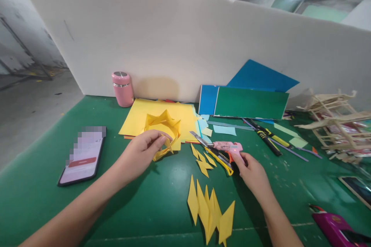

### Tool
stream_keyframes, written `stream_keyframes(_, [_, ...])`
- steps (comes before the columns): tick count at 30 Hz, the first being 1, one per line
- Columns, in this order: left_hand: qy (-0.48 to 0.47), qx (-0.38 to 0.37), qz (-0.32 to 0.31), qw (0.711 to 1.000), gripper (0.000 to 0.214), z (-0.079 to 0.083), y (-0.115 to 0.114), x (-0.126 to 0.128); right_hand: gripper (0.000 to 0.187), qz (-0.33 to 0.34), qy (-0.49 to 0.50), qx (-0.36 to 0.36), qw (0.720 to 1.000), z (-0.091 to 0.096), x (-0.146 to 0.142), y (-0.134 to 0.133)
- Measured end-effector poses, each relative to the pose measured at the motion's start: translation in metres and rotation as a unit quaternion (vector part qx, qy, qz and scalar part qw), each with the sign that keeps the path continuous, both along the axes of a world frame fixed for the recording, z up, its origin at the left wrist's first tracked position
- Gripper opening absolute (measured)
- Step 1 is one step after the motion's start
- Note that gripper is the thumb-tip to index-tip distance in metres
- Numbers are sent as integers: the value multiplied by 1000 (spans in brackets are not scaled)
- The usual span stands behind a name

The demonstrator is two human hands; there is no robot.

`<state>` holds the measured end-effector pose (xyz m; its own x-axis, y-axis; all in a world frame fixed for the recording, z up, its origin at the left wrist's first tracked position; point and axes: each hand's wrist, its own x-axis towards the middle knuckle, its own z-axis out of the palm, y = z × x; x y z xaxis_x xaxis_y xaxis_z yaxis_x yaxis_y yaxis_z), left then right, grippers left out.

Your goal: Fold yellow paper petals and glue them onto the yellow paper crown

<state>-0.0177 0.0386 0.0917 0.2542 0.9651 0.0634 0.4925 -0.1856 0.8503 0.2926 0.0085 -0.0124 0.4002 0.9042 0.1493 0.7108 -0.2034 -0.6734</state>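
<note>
My left hand (142, 152) pinches a small folded yellow paper piece (168, 146) between thumb and fingers, in front of a ring-shaped yellow paper form (176, 125) with pointed tips. The hand hides part of that form, and whether the piece touches it I cannot tell. My right hand (253, 171) is closed around the handle of a pink hot glue gun (224, 146), its nozzle pointing left. Just below the gun lies a yellow utility knife (226, 166). Small yellow paper diamonds (204, 166) and larger folded ones (208, 212) are spread between my hands.
Yellow sheets (135, 114) lie behind the paper form, beside a pink flask (123, 90). A phone (84, 158) rests at left. Blue and green boards (252, 102) lean on the white partition (185, 34). Pliers (268, 141), paper scraps and a wooden stick structure (339, 123) occupy the right.
</note>
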Motion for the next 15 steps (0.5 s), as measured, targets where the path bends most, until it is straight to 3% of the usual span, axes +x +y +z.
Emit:
stream_keyframes(6, [-15, -25, 9, 1000, 27, 2, -3, 1, 44, -30, -9, -20, 999, 1, -2, 1])
stream_keyframes(15, [-57, -19, 10, 998, 25, -4, -3, 0, 54, 11, -133, 51, 990, 9, 0, 0])
